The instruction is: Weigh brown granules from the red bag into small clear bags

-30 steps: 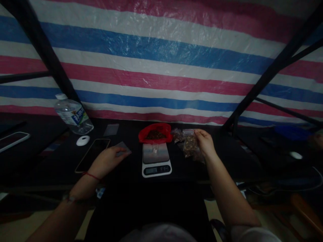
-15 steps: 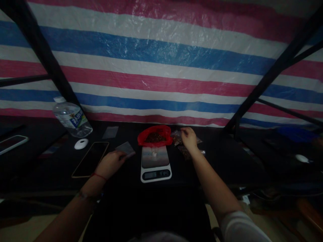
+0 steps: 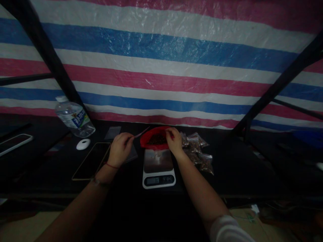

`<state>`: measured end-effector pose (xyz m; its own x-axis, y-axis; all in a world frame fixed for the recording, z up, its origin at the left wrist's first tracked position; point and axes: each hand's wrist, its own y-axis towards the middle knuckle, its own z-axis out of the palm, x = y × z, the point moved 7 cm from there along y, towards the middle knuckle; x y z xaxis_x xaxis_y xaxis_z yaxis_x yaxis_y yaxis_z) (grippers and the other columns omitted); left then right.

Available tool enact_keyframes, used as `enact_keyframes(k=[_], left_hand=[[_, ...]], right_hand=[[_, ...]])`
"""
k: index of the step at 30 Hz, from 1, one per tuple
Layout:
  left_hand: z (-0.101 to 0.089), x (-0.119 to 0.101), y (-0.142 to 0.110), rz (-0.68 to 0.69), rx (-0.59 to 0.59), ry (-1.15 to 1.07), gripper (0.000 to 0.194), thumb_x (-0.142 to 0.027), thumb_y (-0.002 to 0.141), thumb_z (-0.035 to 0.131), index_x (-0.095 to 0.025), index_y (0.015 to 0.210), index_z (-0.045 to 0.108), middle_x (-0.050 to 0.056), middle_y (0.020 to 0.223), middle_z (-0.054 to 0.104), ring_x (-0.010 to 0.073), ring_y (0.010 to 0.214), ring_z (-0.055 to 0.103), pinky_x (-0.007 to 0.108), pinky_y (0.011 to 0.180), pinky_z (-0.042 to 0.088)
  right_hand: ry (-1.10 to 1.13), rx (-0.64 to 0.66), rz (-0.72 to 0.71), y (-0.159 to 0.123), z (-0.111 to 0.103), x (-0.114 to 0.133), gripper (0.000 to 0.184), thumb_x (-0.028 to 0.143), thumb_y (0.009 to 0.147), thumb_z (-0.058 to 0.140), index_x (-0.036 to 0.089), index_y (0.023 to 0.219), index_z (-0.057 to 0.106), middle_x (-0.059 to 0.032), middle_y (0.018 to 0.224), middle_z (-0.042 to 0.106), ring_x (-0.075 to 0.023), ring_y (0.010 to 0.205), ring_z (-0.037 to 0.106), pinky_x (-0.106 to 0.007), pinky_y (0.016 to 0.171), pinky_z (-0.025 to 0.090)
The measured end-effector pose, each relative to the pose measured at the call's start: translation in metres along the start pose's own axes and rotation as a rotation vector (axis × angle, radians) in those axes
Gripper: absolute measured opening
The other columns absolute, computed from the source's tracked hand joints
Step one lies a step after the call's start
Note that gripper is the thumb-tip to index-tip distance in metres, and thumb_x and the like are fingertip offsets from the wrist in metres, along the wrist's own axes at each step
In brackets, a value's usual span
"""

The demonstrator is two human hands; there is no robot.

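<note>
A red plastic bag (image 3: 151, 145) of dark brown bits lies open behind a white kitchen scale (image 3: 158, 168). My right hand (image 3: 173, 144) rests at the bag's right rim, fingers pinched inside it. My left hand (image 3: 120, 148) is just left of the bag and holds a small clear empty bag (image 3: 141, 133) raised toward the red bag. Several small clear bags filled with brown bits (image 3: 199, 152) lie to the right of my right hand.
On the dark table (image 3: 242, 168) a phone (image 3: 88, 160) lies left of my left hand, with a white round object (image 3: 83, 144) and a water bottle (image 3: 74, 117) behind it. Another empty clear bag (image 3: 112, 132) lies at the back. A striped tarp (image 3: 161, 67) hangs behind.
My right hand let go of a filled bag on the right pile and moved left to the red bag. My left hand lifted the empty bag off the table toward the red bag.
</note>
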<state>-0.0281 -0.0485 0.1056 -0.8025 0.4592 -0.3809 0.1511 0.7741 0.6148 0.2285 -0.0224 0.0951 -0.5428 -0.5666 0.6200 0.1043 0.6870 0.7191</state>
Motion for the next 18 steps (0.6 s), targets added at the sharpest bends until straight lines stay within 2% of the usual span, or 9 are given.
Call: enact_keyframes(k=[3, 5, 8, 13, 18], left_hand=[[0.022, -0.029, 0.031, 0.085, -0.032, -0.112, 0.026, -0.031, 0.091, 0.041, -0.015, 0.088, 0.062, 0.008, 0.090, 0.065, 0.0182, 0.089, 0.058, 0.031, 0.084, 0.046], [0.042, -0.050, 0.046, 0.167, 0.032, -0.193, 0.025, -0.029, 0.092, 0.041, -0.016, 0.089, 0.062, 0.007, 0.088, 0.065, 0.0170, 0.088, 0.058, 0.031, 0.084, 0.046], [0.067, -0.073, 0.053, 0.303, 0.126, -0.296, 0.023, -0.030, 0.092, 0.043, -0.016, 0.090, 0.062, 0.007, 0.091, 0.065, 0.0160, 0.089, 0.059, 0.031, 0.085, 0.047], [0.089, -0.077, 0.041, 0.383, 0.223, -0.325, 0.021, -0.028, 0.090, 0.046, -0.017, 0.096, 0.063, 0.007, 0.094, 0.068, 0.0166, 0.091, 0.061, 0.032, 0.085, 0.049], [0.090, -0.072, 0.029, 0.413, 0.212, -0.186, 0.021, -0.030, 0.085, 0.052, -0.017, 0.098, 0.064, 0.008, 0.094, 0.069, 0.0194, 0.092, 0.063, 0.033, 0.084, 0.049]], right_hand=[[0.046, 0.065, -0.044, -0.010, 0.004, 0.005, 0.020, 0.015, 0.082, 0.047, 0.021, 0.084, 0.066, -0.0041, 0.084, 0.068, -0.0174, 0.085, 0.062, -0.033, 0.081, 0.049], [0.046, 0.086, -0.048, -0.013, 0.001, 0.005, 0.020, 0.017, 0.083, 0.049, 0.021, 0.090, 0.067, -0.0052, 0.090, 0.069, -0.0183, 0.089, 0.063, -0.035, 0.085, 0.049], [0.010, 0.086, -0.018, -0.016, -0.004, 0.003, 0.023, 0.024, 0.084, 0.055, 0.023, 0.103, 0.067, -0.0077, 0.104, 0.069, -0.0205, 0.099, 0.063, -0.039, 0.091, 0.048], [0.059, 0.180, -0.084, -0.020, 0.005, 0.012, 0.030, 0.024, 0.088, 0.052, 0.026, 0.115, 0.065, -0.0068, 0.110, 0.068, -0.0188, 0.105, 0.061, -0.036, 0.095, 0.048], [0.064, 0.189, -0.085, -0.026, 0.012, 0.016, 0.030, 0.027, 0.090, 0.050, 0.028, 0.117, 0.065, -0.0063, 0.106, 0.066, -0.0181, 0.101, 0.061, -0.034, 0.093, 0.050]])
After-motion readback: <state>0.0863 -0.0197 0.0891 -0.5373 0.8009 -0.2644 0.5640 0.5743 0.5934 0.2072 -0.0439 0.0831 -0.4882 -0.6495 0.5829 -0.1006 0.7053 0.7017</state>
